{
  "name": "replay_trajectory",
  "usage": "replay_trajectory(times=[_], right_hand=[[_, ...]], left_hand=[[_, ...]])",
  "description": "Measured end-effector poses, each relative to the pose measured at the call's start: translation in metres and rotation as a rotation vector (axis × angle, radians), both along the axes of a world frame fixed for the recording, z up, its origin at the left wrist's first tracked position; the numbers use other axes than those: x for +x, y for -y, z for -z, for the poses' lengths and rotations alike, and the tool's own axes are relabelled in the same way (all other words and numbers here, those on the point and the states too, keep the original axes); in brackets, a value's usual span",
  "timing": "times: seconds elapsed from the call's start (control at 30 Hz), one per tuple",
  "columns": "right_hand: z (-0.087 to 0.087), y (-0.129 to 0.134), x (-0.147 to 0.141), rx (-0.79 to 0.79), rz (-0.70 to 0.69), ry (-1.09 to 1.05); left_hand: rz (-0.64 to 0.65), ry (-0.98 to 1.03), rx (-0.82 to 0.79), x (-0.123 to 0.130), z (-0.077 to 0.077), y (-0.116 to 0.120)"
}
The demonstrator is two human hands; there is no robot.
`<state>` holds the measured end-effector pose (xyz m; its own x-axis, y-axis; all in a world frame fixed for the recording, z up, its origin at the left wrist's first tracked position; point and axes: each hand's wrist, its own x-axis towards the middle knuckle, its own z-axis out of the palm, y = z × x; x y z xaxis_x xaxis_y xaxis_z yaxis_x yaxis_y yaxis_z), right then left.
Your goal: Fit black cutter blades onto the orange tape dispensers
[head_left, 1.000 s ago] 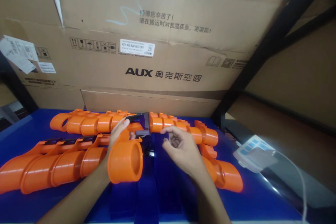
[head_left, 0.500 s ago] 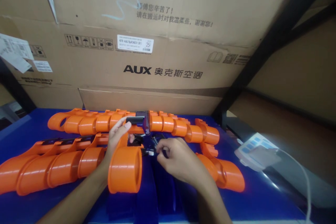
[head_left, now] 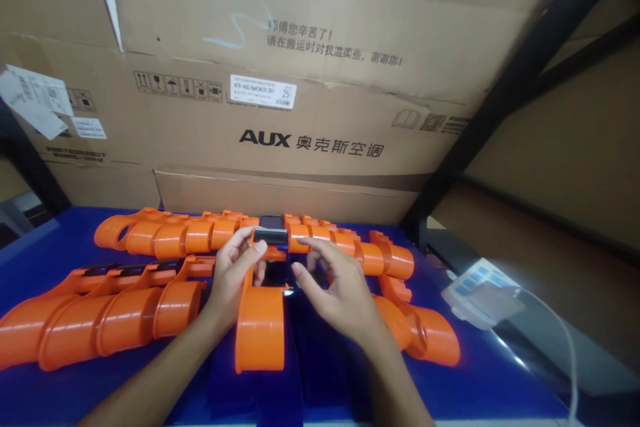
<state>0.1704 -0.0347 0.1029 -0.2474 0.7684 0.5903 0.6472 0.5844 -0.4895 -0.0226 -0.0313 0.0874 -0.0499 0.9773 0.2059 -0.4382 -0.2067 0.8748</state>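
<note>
My left hand point(head_left: 237, 270) is closed round the upper part of an orange holder point(head_left: 261, 337), whose wide ring hangs toward me. A black comb-like piece point(head_left: 271, 236) sits at the top of that holder, by my left thumb. My right hand point(head_left: 333, 283) is just right of it, thumb and fingers apart, with nothing visible between them. Small dark parts behind and between the hands are too dim to make out. A dark rectangular piece point(head_left: 271, 221) stands just beyond the comb-like piece.
Rows of orange rings lie at the back point(head_left: 170, 239), front left point(head_left: 127, 317) and right point(head_left: 435, 337) on the blue surface point(head_left: 500, 387). A large cardboard box point(head_left: 310, 113) stands behind. At the right are a white-and-blue device point(head_left: 483, 293) with a cable and a black post point(head_left: 480, 127).
My left hand and the orange holder have moved right. My right hand has opened from a pinch at the dark parts and risen slightly toward the comb-like piece. The view has shifted a little.
</note>
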Motion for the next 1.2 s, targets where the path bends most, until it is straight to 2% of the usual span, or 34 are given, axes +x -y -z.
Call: replay_trajectory(times=[0.07, 0.17, 0.27, 0.33, 0.63, 0.9, 1.2], right_hand=[[0.003, -0.001, -0.003, 0.077, -0.032, -0.040], [0.009, -0.002, -0.006, 0.163, -0.001, -0.057], [0.014, -0.003, -0.007, 0.212, 0.011, -0.034], [0.017, -0.005, -0.007, 0.228, 0.001, 0.006], [0.020, -0.008, -0.007, 0.282, -0.097, 0.073], [0.020, -0.010, -0.007, 0.275, -0.120, 0.028], [0.018, -0.010, -0.009, 0.318, -0.197, 0.036]], left_hand=[[0.032, -0.007, 0.010, 0.004, 0.002, 0.000], [0.123, -0.054, 0.032, 0.008, 0.009, -0.004], [0.240, -0.133, 0.036, 0.011, 0.014, -0.007], [0.270, -0.166, 0.030, 0.011, 0.015, -0.007], [0.212, -0.182, 0.055, 0.006, 0.017, -0.004], [0.180, -0.126, 0.037, 0.008, 0.017, -0.006], [0.167, 0.006, -0.074, 0.007, 0.014, -0.007]])
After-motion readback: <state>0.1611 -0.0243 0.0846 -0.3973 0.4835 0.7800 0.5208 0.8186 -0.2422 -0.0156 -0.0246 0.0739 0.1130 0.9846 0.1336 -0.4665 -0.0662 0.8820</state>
